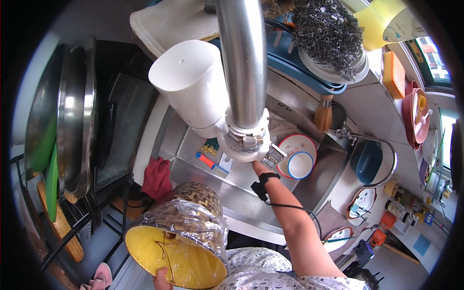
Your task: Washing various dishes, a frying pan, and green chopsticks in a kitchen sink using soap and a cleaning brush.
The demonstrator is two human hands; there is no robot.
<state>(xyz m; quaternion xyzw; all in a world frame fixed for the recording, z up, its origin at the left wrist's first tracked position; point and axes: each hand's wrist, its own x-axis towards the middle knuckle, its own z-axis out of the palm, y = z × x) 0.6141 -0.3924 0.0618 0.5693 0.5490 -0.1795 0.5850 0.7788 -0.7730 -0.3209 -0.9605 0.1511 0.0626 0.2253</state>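
My left hand (162, 278) grips the rim of a woven conical hat (181, 259) with a yellow lining and clear plastic over it, at the lower left. My right hand (259, 169) reaches over the sink (239, 203) to the base of a white appliance (192, 79) on a steel pipe (241, 54); its fingers are hidden under the base. A black band (264, 185) with a cable circles my right wrist. In the sink, a white bowl with a blue rim (300, 165) lies in a larger red-rimmed bowl (290, 145), near a red and blue brush (212, 165).
A red cloth (157, 179) hangs at the sink's left edge. Pans and lids (72, 119) stand on a rack at left. Above the sink are a blue dish rack (290, 72), a plate and a steel wool clump (326, 36). A curved faucet (391, 152) and dishes (362, 203) line the right.
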